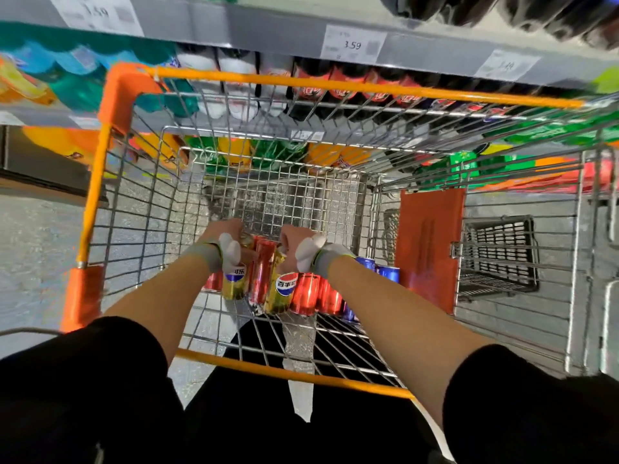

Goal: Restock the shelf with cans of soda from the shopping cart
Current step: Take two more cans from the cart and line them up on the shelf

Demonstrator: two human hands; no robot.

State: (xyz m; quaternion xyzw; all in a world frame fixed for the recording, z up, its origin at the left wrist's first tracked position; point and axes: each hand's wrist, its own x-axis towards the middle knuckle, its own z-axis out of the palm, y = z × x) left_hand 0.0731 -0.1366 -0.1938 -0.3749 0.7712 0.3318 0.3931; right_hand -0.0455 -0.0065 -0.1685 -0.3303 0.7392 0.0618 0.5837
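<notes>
Both hands are deep in the shopping cart, low in the view toward 6 o'clock. The left hand is wrapped over the top of a gold can, and the right hand is closed the same way on a second gold can; a red can stands between the 2. More red cans sit just beside the right one toward 3 o'clock, with blue cans beyond them near the orange flap. The shelf, already lined with bottles, runs along 12 o'clock, well apart from the hands. The likeliest trouble, as I judge it, is the top-down hold: fingers pinching only a rim could let a full can slip on the way up, and it would fall onto the packed cans or the wire floor and dent. Lifting 2 at once leaves no spare hand to steady a neighbour, so the red can wedged between could tip. The high front rim at 12 o'clock could also clip a can swung forward too early.
</notes>
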